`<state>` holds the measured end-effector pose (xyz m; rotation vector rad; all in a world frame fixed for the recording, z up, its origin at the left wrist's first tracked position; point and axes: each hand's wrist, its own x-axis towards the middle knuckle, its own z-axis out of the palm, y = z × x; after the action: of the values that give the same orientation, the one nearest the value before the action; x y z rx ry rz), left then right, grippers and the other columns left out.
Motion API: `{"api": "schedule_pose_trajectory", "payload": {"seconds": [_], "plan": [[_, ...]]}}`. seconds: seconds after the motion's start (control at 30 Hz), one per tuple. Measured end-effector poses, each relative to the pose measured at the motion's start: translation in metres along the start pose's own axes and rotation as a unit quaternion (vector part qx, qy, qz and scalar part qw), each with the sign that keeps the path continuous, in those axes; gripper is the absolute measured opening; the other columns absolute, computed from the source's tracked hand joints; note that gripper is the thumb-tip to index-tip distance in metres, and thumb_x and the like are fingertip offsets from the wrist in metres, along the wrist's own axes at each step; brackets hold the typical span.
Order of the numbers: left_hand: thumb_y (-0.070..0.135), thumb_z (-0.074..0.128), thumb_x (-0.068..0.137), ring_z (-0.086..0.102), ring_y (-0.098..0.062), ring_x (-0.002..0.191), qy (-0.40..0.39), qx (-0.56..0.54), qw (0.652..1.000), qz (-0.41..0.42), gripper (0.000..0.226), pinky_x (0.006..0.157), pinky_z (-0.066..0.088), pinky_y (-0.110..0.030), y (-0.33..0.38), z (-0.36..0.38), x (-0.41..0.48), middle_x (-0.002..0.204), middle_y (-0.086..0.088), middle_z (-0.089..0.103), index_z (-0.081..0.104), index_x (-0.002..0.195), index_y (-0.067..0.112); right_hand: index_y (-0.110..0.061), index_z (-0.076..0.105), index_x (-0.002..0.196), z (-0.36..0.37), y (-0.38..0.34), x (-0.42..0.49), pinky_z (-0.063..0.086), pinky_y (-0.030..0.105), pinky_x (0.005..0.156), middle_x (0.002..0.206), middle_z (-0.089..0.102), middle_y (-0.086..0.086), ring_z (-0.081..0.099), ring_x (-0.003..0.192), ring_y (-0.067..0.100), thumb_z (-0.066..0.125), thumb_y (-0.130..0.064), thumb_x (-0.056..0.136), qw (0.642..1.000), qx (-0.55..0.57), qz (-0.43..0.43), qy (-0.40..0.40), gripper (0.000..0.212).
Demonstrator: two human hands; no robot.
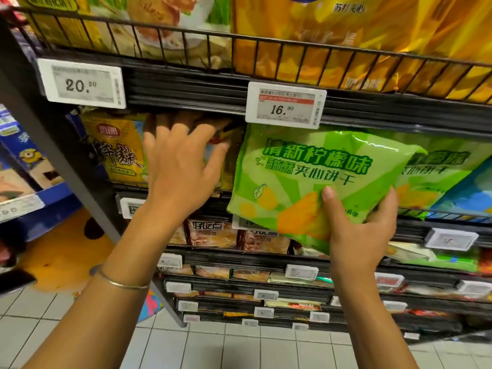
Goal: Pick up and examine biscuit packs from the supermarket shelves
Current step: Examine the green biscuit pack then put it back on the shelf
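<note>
A glossy green biscuit pack (306, 169) blocks the opening below the white 16.90 price tag (286, 107). A black wire rail (232, 49) bars the shelf front above the tag.

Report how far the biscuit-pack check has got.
Done: one green pack is off the shelves, gripped at its lower edge by the right hand. In hand: the left hand, fingers spread, reaches toward the packs beside the yellow pack; nothing gripped there yet. Left: the other packs on the shelves sit in place.
</note>
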<state>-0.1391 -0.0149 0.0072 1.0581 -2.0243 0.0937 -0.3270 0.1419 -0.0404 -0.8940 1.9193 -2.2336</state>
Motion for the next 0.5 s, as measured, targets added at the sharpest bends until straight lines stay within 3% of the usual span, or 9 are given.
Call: {"api": "schedule_pose_trajectory", "payload": {"seconds": [0.2,0.43,0.5], "plan": [[0.080,0.043,0.089,0.036,-0.025,0.083,-0.047,-0.005,0.999,-0.004,0.067,0.079,0.025,-0.042,0.004,-0.006,0.000,0.080,-0.005,0.040,0.059,0.094,0.015,-0.020,0.051,0.139,0.007,-0.011,0.017,0.056,0.050,0.100,0.125,0.067,-0.003,0.066,0.115,0.016,0.080,-0.056,0.076,0.997,-0.038,0.028,-0.060,0.078],[0.089,0.044,0.078,0.035,-0.025,0.085,-0.056,-0.002,0.997,-0.047,0.069,0.083,0.033,-0.048,0.014,-0.007,0.004,0.082,-0.004,0.040,0.045,0.088,0.020,-0.025,0.058,0.113,0.016,-0.019,0.034,0.058,0.049,0.090,0.103,0.071,-0.010,0.070,0.097,0.008,0.081,-0.040,0.088,0.985,-0.072,0.023,-0.157,0.036],[0.088,0.045,0.076,0.040,-0.029,0.088,-0.052,0.003,0.997,-0.064,0.075,0.088,0.036,-0.054,0.016,-0.006,0.003,0.085,-0.005,0.040,0.050,0.089,0.015,-0.021,0.056,0.105,0.013,-0.021,0.040,0.058,0.052,0.086,0.101,0.070,-0.004,0.069,0.097,0.015,0.079,-0.047,0.087,0.979,-0.077,0.028,-0.186,0.039]]}}
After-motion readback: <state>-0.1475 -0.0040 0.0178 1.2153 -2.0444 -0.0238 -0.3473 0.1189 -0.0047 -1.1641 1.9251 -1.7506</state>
